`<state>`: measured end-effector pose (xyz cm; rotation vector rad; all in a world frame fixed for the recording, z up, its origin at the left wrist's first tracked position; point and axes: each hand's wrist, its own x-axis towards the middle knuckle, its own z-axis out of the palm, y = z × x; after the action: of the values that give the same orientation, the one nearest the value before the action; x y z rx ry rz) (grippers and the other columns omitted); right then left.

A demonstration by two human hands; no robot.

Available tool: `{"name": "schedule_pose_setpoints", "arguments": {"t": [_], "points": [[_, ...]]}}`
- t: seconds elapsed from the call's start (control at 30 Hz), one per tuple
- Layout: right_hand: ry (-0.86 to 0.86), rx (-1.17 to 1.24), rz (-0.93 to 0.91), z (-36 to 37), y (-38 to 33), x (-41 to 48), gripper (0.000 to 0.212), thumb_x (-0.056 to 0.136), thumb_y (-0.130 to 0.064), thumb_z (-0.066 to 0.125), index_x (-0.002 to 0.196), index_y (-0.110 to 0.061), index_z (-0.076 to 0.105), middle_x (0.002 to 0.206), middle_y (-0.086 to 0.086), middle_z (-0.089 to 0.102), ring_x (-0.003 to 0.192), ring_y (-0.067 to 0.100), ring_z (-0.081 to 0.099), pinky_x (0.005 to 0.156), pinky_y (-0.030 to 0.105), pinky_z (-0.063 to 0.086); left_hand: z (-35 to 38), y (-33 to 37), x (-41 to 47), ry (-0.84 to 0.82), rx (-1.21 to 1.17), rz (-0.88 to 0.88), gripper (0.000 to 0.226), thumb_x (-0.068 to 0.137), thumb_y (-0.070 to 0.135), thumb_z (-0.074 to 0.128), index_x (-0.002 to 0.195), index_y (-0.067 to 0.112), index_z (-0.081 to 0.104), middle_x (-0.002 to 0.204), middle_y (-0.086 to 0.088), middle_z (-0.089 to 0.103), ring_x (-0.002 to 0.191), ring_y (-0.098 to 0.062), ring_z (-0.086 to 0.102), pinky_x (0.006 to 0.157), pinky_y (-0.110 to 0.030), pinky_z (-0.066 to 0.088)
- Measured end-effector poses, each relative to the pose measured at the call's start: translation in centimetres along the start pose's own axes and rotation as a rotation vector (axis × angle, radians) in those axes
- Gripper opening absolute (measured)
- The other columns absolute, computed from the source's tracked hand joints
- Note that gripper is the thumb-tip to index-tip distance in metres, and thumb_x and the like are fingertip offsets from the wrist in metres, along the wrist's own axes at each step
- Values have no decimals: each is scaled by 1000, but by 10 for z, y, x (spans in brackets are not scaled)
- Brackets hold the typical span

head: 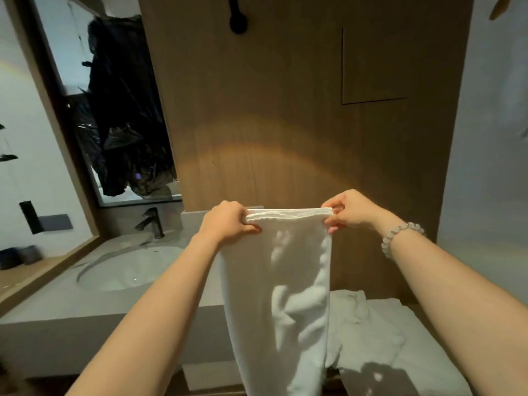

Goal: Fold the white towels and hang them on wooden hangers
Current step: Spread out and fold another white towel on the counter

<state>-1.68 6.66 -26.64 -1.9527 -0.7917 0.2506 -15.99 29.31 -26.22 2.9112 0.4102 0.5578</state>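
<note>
A white towel (274, 295), folded lengthwise into a narrow strip, hangs straight down in front of me. My left hand (227, 222) pinches its top left corner and my right hand (350, 212) pinches the top right corner, stretching the layered top edge level between them. More white towels (380, 338) lie crumpled on a low surface at the lower right, behind the hanging one. A bit of a wooden hanger (498, 8) shows at the top right corner.
A grey counter with an oval sink (125, 270) and a black tap (153, 222) lies to the left, under a mirror (114, 110). A wooden wall panel (285, 110) stands straight ahead with a black fitting (238, 21) near its top.
</note>
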Motion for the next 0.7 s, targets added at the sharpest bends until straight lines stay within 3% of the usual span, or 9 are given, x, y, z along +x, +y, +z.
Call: {"name": "schedule_pose_setpoints", "arguments": {"t": [0.1, 0.2, 0.27, 0.43, 0.57, 0.7], "points": [[128, -19, 21, -19, 5, 11, 16, 80, 12, 66, 93, 4, 68, 80, 14, 65, 53, 13, 65, 46, 16, 52, -1, 28, 13, -43, -5, 67, 43, 78, 53, 68, 86, 11, 68, 75, -3, 58, 76, -25, 55, 60, -27, 35], [322, -65, -2, -38, 8, 28, 14, 82, 7, 66, 91, -3, 68, 80, 11, 64, 49, 9, 64, 44, 14, 50, -7, 62, 31, -48, -30, 99, 39, 82, 51, 64, 67, 16, 56, 64, 1, 49, 72, -24, 48, 62, -28, 34], [436, -148, -64, -44, 8, 42, 15, 84, 2, 66, 97, -6, 69, 86, 10, 65, 60, 11, 65, 48, 14, 50, -8, 73, 44, -9, -77, 85, 42, 84, 47, 63, 58, 19, 45, 59, 3, 44, 69, -24, 47, 59, -28, 33], [603, -306, -189, -28, -7, 95, 13, 85, -4, 64, 93, -12, 71, 92, 8, 67, 86, 22, 61, 75, 29, 49, -8, 60, 68, 76, -251, 63, 55, 86, 39, 63, 53, 15, 26, 53, 0, 29, 53, -16, 30, 48, -31, 20], [648, -237, -258, 13, -28, 154, 13, 90, -9, 60, 99, -10, 69, 95, 6, 65, 85, 19, 57, 74, 28, 44, -3, 13, 96, 102, -380, -11, 42, 86, 38, 65, 57, 15, 45, 55, 5, 41, 53, -11, 37, 49, -27, 28], [619, -177, -323, 62, -60, 217, 16, 90, -15, 62, 105, -11, 67, 100, 5, 65, 85, 15, 54, 74, 27, 47, -2, -46, 122, 156, -547, -107, 40, 81, 40, 70, 56, 17, 48, 59, 4, 48, 58, -15, 45, 53, -28, 34]]}}
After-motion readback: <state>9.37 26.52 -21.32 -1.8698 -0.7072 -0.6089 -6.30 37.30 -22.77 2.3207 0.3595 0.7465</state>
